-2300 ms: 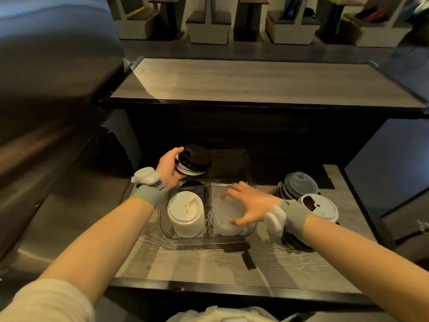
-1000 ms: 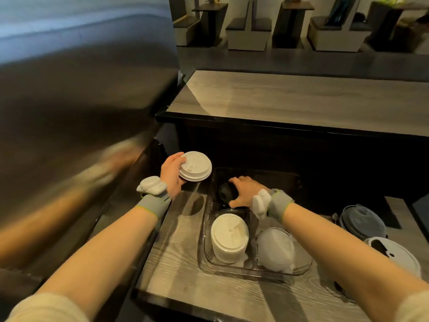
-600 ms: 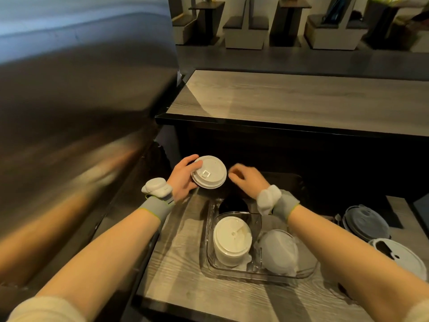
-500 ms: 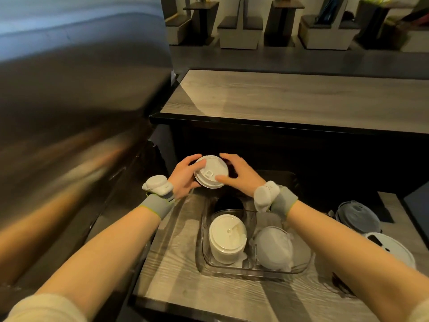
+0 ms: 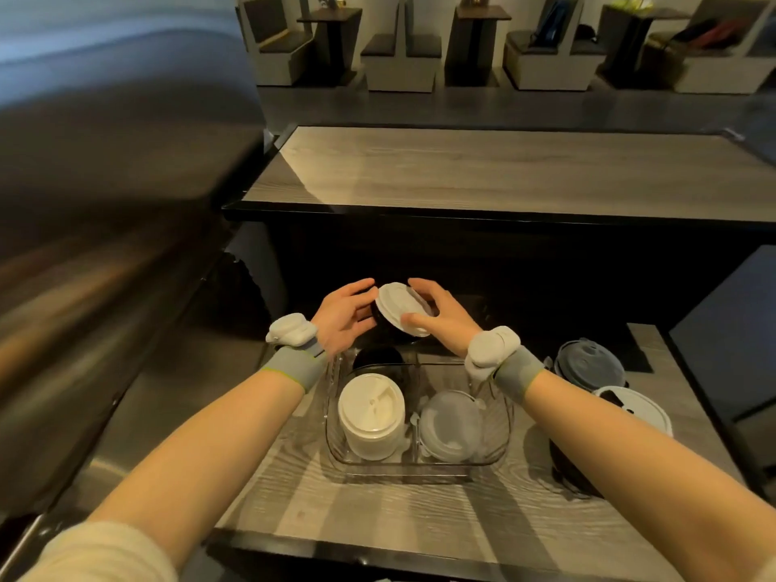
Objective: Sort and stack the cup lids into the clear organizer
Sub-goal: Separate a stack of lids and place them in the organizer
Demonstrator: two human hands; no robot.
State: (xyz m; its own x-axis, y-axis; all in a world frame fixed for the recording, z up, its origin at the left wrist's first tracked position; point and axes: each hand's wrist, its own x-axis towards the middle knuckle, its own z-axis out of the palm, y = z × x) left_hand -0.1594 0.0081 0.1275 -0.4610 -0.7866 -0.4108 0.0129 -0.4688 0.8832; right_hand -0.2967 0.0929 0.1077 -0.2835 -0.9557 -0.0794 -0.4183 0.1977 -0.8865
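Note:
A clear organizer (image 5: 420, 472) sits on the wood-grain counter. Its front left compartment holds a stack of white lids (image 5: 371, 409), and the front right holds clear lids (image 5: 451, 426). Black lids (image 5: 378, 358) lie in the back left. Above the organizer's back edge, my right hand (image 5: 445, 323) pinches a tilted white lid (image 5: 399, 308). My left hand (image 5: 342, 319) cups a black lid (image 5: 375, 319) right behind it, mostly hidden by the white one.
Loose lids are piled to the right of the organizer: a grey one (image 5: 588, 367) and a white one (image 5: 634, 409) on dark stacks. A raised wooden counter (image 5: 504, 170) runs behind. A steel appliance (image 5: 105, 245) fills the left side.
My left hand brought its lid stack over the organizer's back. My right hand rose from the back compartment, took hold of the white lid and tilted it away from the left hand.

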